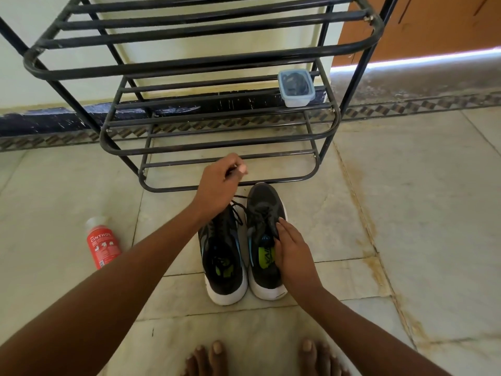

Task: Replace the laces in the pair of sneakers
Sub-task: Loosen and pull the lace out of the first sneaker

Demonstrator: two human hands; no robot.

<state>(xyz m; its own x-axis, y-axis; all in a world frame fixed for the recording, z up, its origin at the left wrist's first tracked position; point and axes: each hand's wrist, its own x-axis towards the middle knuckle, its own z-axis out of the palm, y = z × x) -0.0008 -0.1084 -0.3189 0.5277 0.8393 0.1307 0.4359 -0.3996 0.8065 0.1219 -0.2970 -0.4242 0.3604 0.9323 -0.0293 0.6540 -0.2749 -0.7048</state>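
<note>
I am looking down at a pale stone tile floor [406, 213] with dark lines between the tiles and some rusty brown stains on my right. A patterned strip of tile is running along the bottom of the light wall [40, 85]. An orange-brown door [433, 23] is standing at the top right, with bright light coming in under it.

A black metal shoe rack [217, 142] is standing against the wall in front of me. A small clear box with a blue rim [296, 88] is sitting on its middle shelf, at the right end. Something dark is inside the box, but I cannot tell what it is.

The two black sneakers with white soles are sitting side by side on the floor, toes touching the bottom rail of the rack. My left hand [219, 183] is lifted over the left sneaker [225, 264], and its fingers are pinching a black lace [238, 210] that is running down to the shoes. My hand and wrist are hiding the toe of that sneaker. My right hand [291, 248] is gripping the side of the right sneaker [264, 213], with the thumb curling into its opening.

A red bottle [102, 242] is lying on the floor well to my left. My bare toes [217, 356] are poking in at the bottom, cut off by the edge.
</note>
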